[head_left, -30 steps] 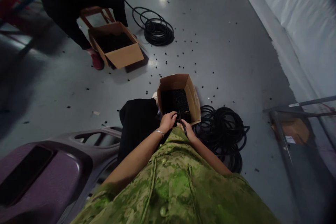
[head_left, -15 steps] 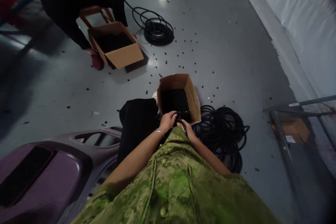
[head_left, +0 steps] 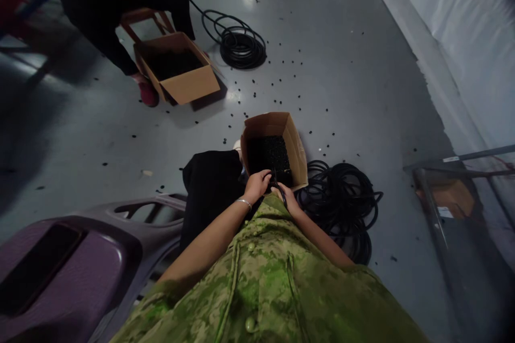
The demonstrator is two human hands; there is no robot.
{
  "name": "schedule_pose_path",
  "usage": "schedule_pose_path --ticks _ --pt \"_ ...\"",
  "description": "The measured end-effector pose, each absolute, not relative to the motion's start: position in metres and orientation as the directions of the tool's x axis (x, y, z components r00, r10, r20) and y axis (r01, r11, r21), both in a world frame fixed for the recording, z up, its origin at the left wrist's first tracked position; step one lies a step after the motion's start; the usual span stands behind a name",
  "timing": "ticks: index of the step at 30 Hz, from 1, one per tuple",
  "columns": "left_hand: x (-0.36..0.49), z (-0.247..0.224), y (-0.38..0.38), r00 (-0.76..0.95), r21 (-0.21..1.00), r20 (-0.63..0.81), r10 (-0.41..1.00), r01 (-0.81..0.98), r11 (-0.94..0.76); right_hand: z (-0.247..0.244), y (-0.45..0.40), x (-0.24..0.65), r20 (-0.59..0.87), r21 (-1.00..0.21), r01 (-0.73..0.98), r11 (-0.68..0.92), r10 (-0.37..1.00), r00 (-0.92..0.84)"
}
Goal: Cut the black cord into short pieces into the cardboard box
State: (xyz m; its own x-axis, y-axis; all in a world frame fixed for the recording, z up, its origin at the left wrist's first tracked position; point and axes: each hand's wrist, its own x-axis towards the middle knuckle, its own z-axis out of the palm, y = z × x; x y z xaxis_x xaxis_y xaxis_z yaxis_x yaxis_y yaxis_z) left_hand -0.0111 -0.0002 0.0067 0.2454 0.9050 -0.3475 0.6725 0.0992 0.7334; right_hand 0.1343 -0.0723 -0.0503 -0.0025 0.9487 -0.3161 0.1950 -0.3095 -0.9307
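Left hand (head_left: pixel 256 187): fingers pinch a black piece (head_left: pixel 271 173) at the cardboard box's (head_left: pixel 298 158) near edge. Right hand (head_left: pixel 287 196): fingers grip a curved black item (head_left: pixel 284 196). Box holds granular bits (head_left: pixel 276 151); coiled, smooth hose (head_left: pixel 341 195) lies beside its right edge.

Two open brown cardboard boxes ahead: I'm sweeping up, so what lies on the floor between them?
Small black pieces, scattered on the smooth grey floor, as the head view shows.

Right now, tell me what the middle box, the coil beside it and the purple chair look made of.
Middle box: matte cardboard, judging by brown, creased walls. Coil: slightly shiny rubber or plastic, judging by smooth black loops. Purple chair: likely moulded plastic, with glossy rounded edges.
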Motion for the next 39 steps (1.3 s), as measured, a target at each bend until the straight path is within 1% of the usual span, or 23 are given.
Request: schedule_pose_path --ticks 5,16,39 --pt "-0.0112 0.0043 0.0000 0.246 0.731 -0.340 0.907 0.676 0.091 -0.0486 -0.0718 0.1351 -0.309 -0.931 0.210 -0.298 0.951 -0.024" --pt "-0.0119 0.0044 0.0000 0.253 0.722 -0.355 0.900 0.686 0.091 -0.0485 -0.0730 0.1343 -0.319 -0.932 0.184 -0.313 0.948 -0.004" --pt "-0.0107 0.0113 -0.0007 0.212 0.678 -0.383 0.899 0.725 0.118 -0.0519 -0.0768 0.1349 -0.311 -0.915 0.267 -0.304 0.950 0.016"
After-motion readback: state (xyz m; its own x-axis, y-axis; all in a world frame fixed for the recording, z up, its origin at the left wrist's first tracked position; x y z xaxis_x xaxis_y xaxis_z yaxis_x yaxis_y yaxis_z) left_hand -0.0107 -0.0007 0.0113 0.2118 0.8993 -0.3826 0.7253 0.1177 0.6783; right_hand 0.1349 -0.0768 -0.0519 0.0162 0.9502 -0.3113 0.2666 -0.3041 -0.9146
